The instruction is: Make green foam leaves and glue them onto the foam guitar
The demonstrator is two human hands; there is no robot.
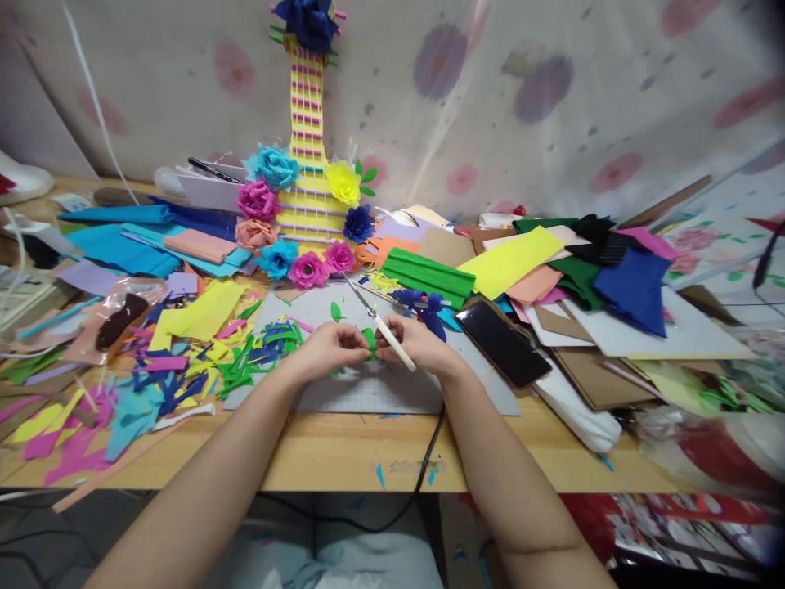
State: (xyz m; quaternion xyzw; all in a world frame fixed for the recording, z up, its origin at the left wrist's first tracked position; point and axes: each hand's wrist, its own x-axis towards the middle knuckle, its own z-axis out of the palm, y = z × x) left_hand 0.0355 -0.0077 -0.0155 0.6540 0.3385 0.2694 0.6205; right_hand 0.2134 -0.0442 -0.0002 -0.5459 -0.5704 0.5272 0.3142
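Over the grey cutting mat [349, 399], a small green paper leaf [370, 342] is pinched between my two hands. My left hand [331, 348] closes its fingertips on the leaf's left side. The thumb and fingers of my right hand [418, 342] close on its right side. White-handled scissors [393, 341] also rest in my right hand, their narrow metal blades pointing up and left, away from me. Another green leaf [335, 311] lies on the mat just beyond my left hand. Behind the mat stands a yellow paper guitar [307, 123] trimmed with paper flowers.
Coloured paper scraps [177, 360] cover the left side. A blue glue gun [423, 303] and a black phone [503, 342] lie right of my hands. Folded paper sheets [515, 262] and cardboard [604, 376] pile up further right. A black cable [429, 450] crosses the table's front edge.
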